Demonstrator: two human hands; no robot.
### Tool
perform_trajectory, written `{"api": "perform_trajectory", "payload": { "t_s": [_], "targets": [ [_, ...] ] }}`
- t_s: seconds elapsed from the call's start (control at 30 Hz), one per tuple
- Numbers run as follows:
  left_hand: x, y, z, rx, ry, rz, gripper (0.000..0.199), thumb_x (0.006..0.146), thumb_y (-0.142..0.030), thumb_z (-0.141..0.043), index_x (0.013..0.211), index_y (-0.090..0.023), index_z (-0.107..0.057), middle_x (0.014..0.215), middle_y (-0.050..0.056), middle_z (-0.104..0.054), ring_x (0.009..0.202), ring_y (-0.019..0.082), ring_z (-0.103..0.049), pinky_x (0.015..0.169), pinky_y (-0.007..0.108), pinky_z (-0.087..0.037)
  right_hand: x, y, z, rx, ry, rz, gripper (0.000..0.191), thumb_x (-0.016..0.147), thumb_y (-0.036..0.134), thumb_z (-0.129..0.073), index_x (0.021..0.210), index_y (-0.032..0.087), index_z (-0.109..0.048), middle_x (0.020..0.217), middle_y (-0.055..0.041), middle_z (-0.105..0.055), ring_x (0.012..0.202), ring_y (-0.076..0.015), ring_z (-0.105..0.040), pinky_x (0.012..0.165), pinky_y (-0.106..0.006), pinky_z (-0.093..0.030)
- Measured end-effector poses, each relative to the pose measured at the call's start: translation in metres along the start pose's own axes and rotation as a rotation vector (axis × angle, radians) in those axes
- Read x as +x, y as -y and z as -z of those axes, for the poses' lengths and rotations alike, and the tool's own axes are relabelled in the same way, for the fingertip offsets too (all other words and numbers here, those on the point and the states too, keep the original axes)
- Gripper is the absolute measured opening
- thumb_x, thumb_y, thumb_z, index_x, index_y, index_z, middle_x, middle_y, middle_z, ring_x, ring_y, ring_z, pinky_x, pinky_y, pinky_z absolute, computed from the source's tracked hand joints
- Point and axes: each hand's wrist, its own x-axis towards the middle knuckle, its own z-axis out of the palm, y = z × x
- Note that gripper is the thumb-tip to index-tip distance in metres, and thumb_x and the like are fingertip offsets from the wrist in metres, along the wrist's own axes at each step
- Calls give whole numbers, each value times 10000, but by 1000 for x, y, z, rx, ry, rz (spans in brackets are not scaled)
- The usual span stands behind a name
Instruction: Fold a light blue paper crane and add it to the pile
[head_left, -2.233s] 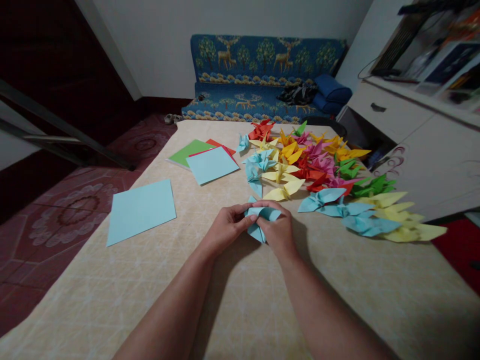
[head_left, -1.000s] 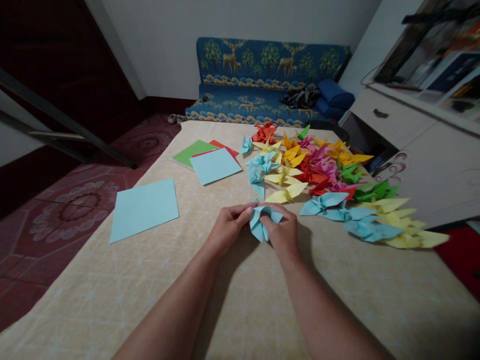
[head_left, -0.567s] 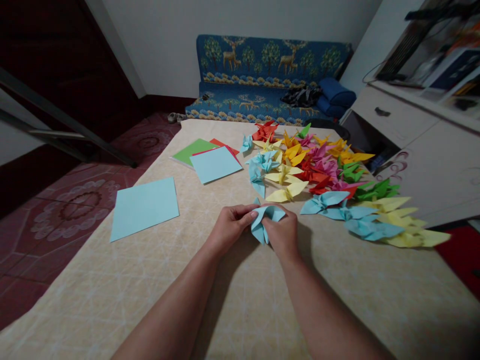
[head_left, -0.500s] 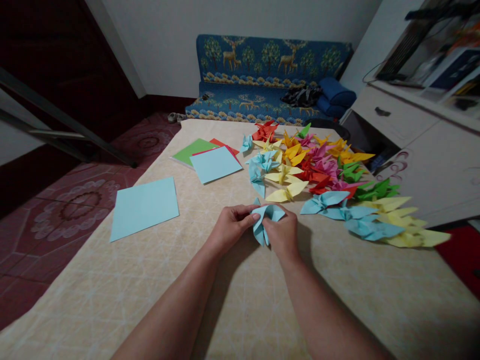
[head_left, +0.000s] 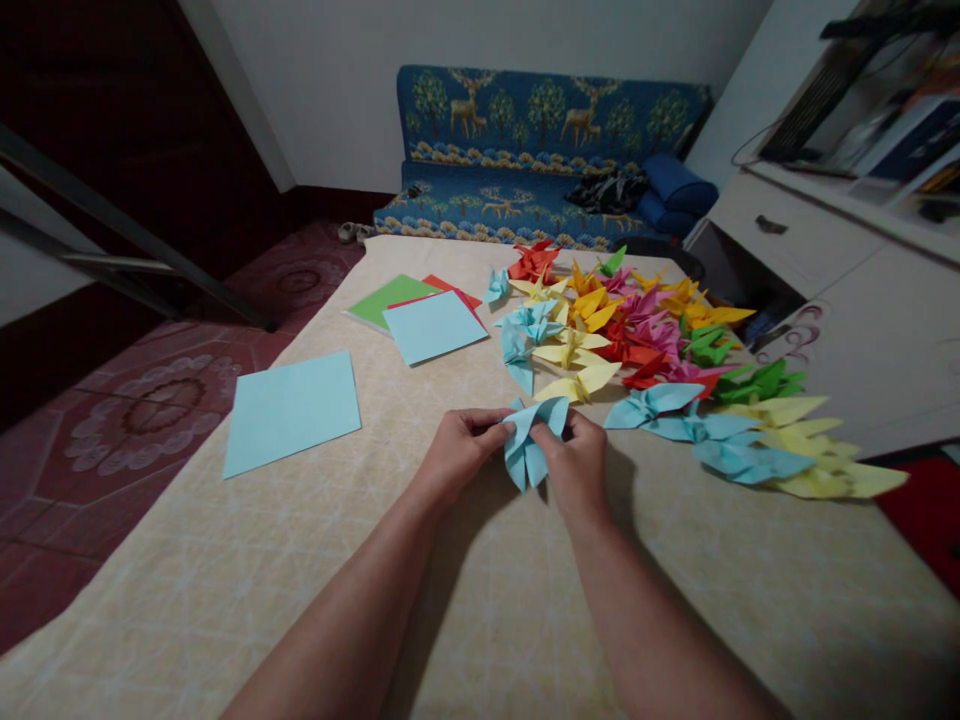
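Between my two hands is a light blue paper crane (head_left: pixel 528 458), its flaps partly spread and its lower points hanging toward me. My left hand (head_left: pixel 466 448) pinches its left side between thumb and fingers. On the other side, my right hand (head_left: pixel 576 462) grips it with the thumb pressed on the front and the fingers behind, mostly hidden. Just beyond lie a yellow paper crane (head_left: pixel 579 383) and a light blue paper crane (head_left: pixel 517 355). A row of light blue cranes (head_left: pixel 701 428) rests to the right of my right hand.
A light blue paper sheet (head_left: pixel 294 412) lies at left on the cloth-covered table (head_left: pixel 300 580). Behind it, another light blue sheet (head_left: pixel 435 328) overlaps green and red sheets. Many coloured cranes (head_left: pixel 645 330) crowd the back right. Beyond stand a blue patterned sofa (head_left: pixel 517 130) and a white cabinet (head_left: pixel 862 300).
My right hand has shifted slightly and its thumb has moved on the paper. The crane's right flap now stands more upright and its lower part looks wider. The view has moved a little.
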Motion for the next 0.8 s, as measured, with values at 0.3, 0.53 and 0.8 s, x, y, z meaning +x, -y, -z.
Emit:
{"api": "perform_trajectory", "payload": {
  "t_s": [0.3,0.53,0.8],
  "targets": [
    [0,3,-2,91,53,-82,465,644,-415,-802,974,-90,-757,851,129,-749,706,211,-642,671,317,-484,1,-2,0,-68,6,78,77,633,219,-644,675,162,-672,665,-28,-698,622,-197,-623,549,-257,-461],
    [2,5,0,204,54,-146,378,703,-419,-751,915,-106,-774,849,122,-748,717,217,-631,692,324,-471,0,-2,1,-107,9,60,57,629,219,-636,627,164,-628,531,21,-593,497,-145,-511,470,-235,-406],
    [-3,0,3,348,166,-207,416,768,-465,-677,950,-100,-757,847,109,-715,757,223,-607,671,310,-456,0,-2,1,-133,-7,84,45,621,215,-619,640,174,-621,586,-15,-649,528,-184,-580,491,-263,-441]
  ]
}}
